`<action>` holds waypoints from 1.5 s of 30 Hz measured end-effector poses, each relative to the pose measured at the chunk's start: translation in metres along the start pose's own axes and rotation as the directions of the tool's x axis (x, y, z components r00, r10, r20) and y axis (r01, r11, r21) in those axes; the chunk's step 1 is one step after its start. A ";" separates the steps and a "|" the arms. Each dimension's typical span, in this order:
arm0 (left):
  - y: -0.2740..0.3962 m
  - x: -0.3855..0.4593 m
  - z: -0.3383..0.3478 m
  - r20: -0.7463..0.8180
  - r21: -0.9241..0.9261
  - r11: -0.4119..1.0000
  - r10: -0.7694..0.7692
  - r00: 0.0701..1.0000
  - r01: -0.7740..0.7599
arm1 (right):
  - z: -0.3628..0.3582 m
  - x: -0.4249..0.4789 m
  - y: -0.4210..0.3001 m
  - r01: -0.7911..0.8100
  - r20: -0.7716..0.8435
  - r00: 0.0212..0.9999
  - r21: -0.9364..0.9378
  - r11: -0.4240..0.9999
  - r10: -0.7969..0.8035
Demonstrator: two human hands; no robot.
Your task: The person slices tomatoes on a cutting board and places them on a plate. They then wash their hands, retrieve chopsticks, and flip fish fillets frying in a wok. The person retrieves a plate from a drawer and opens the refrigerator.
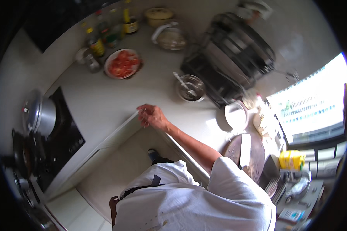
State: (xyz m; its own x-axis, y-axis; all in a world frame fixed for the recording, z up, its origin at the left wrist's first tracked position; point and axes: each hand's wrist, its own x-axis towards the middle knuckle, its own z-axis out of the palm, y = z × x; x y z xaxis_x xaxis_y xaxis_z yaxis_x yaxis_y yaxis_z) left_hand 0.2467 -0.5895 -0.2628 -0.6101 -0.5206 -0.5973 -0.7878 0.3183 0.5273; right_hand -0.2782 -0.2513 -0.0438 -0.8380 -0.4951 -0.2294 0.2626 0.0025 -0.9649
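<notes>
My right hand [152,117] is over the inner corner of the grey countertop [150,89], fingers loosely bent and apart, with nothing visible in it. My left hand [113,202] hangs low beside my white shirt, partly seen; whether it holds anything cannot be told. Beyond the right hand stands a metal bowl [197,93] with a spoon [188,87] in it. A plate of cut tomatoes [123,64] lies further back. Nearer my right side, a cleaver [245,150] rests on a round chopping board [230,148], beside a white bowl [236,116].
A black rack [234,49] stands behind the metal bowl. Sauce bottles [96,44], a lidded pot [158,16] and a covered glass dish [171,38] line the back. At left, an aluminium pot [47,115] stands at a black hob [65,138]. A yellow package [291,160] is at right.
</notes>
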 end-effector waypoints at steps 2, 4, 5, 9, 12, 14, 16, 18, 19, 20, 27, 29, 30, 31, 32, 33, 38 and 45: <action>-0.006 0.048 -0.021 0.019 0.065 0.993 0.097 0.995 -0.098 | -0.020 -0.045 -0.005 -0.037 -0.049 0.998 -0.090 0.995 0.033; 0.006 0.076 -0.035 0.040 0.015 0.991 0.132 0.990 -0.133 | -0.039 -0.085 -0.007 -0.032 -0.193 0.981 -0.097 0.995 0.013; 0.031 0.078 -0.041 0.056 -0.045 0.991 0.128 0.990 -0.126 | -0.048 -0.106 -0.008 -0.034 -0.265 0.964 -0.108 0.994 0.004; 0.001 0.163 -0.063 0.255 -0.074 0.905 0.424 0.869 -0.420 | -0.093 -0.190 0.007 -0.027 -0.522 0.853 -0.079 0.996 -0.018; 0.034 0.168 -0.064 0.360 -0.162 0.915 0.403 0.841 -0.369 | -0.108 -0.241 0.004 0.014 -0.657 0.750 -0.098 0.995 -0.076; 0.084 0.124 -0.054 0.300 0.050 0.845 0.496 0.815 -0.533 | -0.122 -0.275 0.012 0.019 -0.780 0.618 -0.108 0.994 -0.097; 0.112 0.099 -0.052 0.406 -0.125 0.933 0.359 0.841 -0.338 | -0.143 -0.313 0.021 0.042 -0.863 0.497 -0.078 0.996 -0.089; 0.112 0.080 -0.055 0.402 -0.062 0.958 0.280 0.872 -0.280 | -0.170 -0.345 0.042 0.101 -0.911 0.412 0.036 0.994 -0.009; 0.112 0.073 -0.052 0.390 -0.093 0.954 0.298 0.871 -0.285 | -0.181 -0.361 0.045 0.176 -0.937 0.349 0.085 0.981 0.018; 0.112 0.068 -0.049 0.378 -0.121 0.949 0.314 0.871 -0.290 | -0.199 -0.377 0.052 0.175 -0.963 0.269 0.024 0.984 -0.024; 0.054 0.075 -0.077 0.349 0.148 0.931 0.266 0.899 -0.333 | -0.369 -0.412 0.071 -0.786 -0.688 0.225 -0.547 0.288 -0.690; 0.030 0.071 -0.100 0.312 0.056 0.958 0.252 0.916 -0.282 | -0.398 -0.397 0.069 -0.821 -0.668 0.252 -0.531 0.211 -0.700; 0.011 0.070 -0.113 0.308 -0.014 0.962 0.263 0.914 -0.272 | -0.415 -0.402 0.072 -0.810 -0.675 0.287 -0.550 0.204 -0.680; -0.009 0.069 -0.126 0.308 -0.086 0.957 0.290 0.906 -0.277 | -0.432 -0.401 0.076 -0.792 -0.662 0.349 -0.587 0.169 -0.664; -0.033 0.060 -0.135 0.299 -0.150 0.950 0.308 0.903 -0.274 | -0.450 -0.404 0.079 -0.760 -0.625 0.426 -0.640 0.116 -0.654; -0.001 0.043 -0.131 0.295 -0.047 0.929 0.364 0.884 -0.367 | -0.475 -0.431 0.082 -0.731 -0.555 0.499 -0.682 0.021 -0.666; -0.029 -0.006 -0.114 0.040 0.305 0.870 0.394 0.918 -0.387 | -0.494 -0.351 0.056 -0.625 -0.621 0.538 -0.748 0.225 -0.569; -0.008 -0.032 -0.058 0.048 0.246 0.955 0.158 0.986 -0.165 | -0.407 -0.233 0.008 -0.566 -0.645 0.586 -0.759 0.322 -0.491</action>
State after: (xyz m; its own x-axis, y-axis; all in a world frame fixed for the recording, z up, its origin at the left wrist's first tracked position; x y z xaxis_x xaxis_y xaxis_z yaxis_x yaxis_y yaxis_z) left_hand 0.2774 -0.6212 -0.2133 -0.7300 -0.4250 -0.5353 -0.6728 0.5845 0.4536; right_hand -0.2755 0.2182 -0.0505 -0.9283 0.2686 0.2571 0.1952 0.9406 -0.2779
